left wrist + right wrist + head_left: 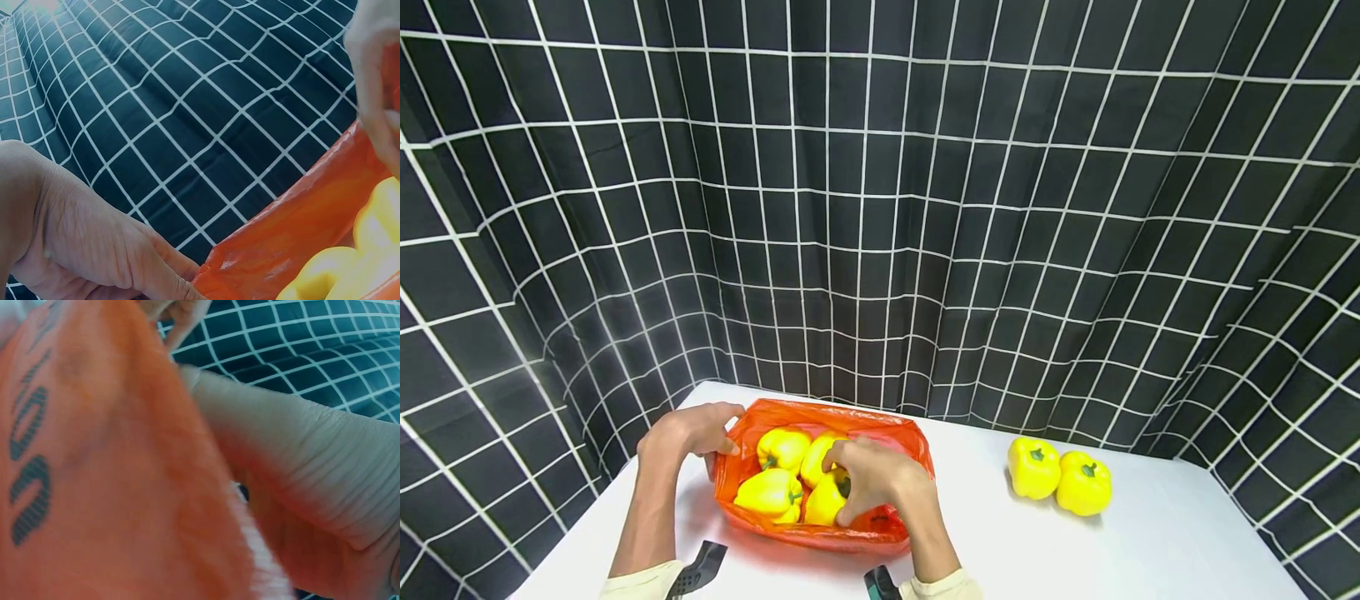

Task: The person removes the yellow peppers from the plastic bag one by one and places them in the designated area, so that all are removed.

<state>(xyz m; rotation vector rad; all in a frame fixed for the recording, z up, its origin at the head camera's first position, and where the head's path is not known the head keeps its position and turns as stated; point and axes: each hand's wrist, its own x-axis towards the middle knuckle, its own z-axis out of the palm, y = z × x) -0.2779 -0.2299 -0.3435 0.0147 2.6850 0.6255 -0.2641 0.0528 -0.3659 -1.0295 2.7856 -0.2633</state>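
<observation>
A yellow pepper (824, 505) is grasped by the curled fingers of the right hand (880, 477) inside the open red bag (820, 538), toward the left edge of the bench (992, 550). More yellow peppers (770, 492) are packed beside it. The bag's left rim is pinched by the left hand (694, 429). Two loose peppers (1034, 468) are set near the far edge, farther right. The thin plastic could be torn or tipped if the rim were tugged hard, and peppers spilled.
</observation>
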